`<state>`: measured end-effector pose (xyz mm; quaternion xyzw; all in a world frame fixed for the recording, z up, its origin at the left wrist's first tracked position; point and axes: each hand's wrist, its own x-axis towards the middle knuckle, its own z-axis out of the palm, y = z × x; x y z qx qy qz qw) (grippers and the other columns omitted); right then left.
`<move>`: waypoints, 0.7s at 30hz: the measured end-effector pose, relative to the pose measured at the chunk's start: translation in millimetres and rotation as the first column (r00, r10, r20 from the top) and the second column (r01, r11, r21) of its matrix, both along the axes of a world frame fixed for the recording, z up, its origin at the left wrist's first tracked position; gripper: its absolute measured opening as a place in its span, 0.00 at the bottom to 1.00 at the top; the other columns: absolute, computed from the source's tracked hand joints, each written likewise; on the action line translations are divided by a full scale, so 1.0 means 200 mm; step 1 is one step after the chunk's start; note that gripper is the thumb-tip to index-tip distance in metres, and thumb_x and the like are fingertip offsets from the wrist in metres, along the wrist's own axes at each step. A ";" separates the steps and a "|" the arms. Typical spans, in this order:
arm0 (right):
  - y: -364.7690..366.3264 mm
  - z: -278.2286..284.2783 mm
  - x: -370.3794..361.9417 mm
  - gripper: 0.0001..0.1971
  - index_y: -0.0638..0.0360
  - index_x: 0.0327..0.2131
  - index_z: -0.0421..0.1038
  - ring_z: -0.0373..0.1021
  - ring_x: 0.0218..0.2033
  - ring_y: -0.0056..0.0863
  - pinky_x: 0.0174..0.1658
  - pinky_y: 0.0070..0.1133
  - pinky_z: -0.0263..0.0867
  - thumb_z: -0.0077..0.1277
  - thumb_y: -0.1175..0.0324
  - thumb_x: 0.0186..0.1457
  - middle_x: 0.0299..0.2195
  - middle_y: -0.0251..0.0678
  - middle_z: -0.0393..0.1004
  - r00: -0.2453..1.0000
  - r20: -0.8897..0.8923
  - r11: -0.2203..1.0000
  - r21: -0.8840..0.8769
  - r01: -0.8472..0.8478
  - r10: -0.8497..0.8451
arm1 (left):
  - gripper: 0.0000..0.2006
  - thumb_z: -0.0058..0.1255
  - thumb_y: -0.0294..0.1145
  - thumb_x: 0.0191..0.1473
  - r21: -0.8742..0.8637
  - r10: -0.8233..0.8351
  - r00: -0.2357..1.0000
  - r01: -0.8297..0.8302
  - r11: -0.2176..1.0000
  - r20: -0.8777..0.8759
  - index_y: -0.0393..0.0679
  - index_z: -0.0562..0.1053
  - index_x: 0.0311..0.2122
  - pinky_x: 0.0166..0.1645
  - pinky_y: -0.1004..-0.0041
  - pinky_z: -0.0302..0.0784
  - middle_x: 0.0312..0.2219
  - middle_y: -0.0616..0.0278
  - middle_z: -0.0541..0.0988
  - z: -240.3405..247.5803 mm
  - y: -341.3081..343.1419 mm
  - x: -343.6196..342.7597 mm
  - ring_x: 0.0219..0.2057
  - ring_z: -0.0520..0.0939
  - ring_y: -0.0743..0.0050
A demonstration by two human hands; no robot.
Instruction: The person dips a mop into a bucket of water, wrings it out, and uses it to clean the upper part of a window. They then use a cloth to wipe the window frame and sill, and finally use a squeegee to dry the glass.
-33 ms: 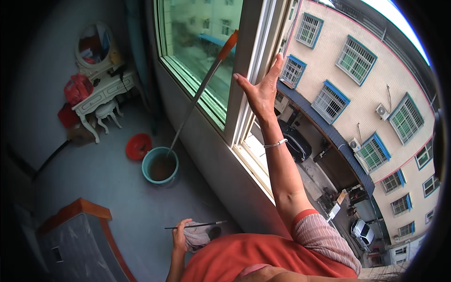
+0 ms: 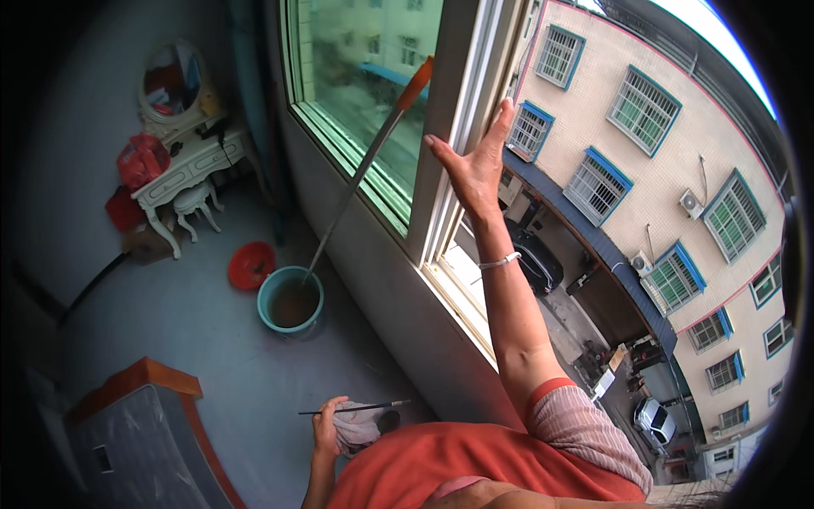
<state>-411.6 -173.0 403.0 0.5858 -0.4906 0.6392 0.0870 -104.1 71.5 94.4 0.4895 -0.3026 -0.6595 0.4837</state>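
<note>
My left hand (image 2: 326, 428), low in the view, is closed around a thin dark stick (image 2: 365, 408) and a greyish cloth (image 2: 356, 429). The stick lies roughly level, with a narrow tip toward the right; whether it is a brush, I cannot tell. A small dark round thing (image 2: 387, 421) shows beside the cloth. High on the right, my right hand (image 2: 479, 170) grips the pale window frame (image 2: 466, 110). Its thumb is on the inner side and its fingers reach round the outer side, their tips partly hidden.
A long-handled tool with an orange end (image 2: 415, 83) leans on the window, its lower end in a teal bucket (image 2: 290, 324) of murky water. A red basin (image 2: 251, 265), a white dressing table (image 2: 191, 174) and a wood-edged panel (image 2: 153, 373) stand left. Outside, a street drops away below.
</note>
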 end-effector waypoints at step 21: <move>-0.02 -0.02 0.04 0.59 0.64 0.63 0.31 0.62 0.47 0.55 0.50 0.37 0.60 0.65 0.58 0.35 0.47 0.59 0.59 0.985 -0.020 0.975 0.143 0.172 -0.171 | 0.16 0.40 0.25 0.54 -0.428 -0.469 0.871 0.483 0.764 0.148 0.35 0.72 0.47 0.53 0.77 0.64 0.43 0.64 0.76 0.19 -0.40 -0.57 0.45 0.72 0.82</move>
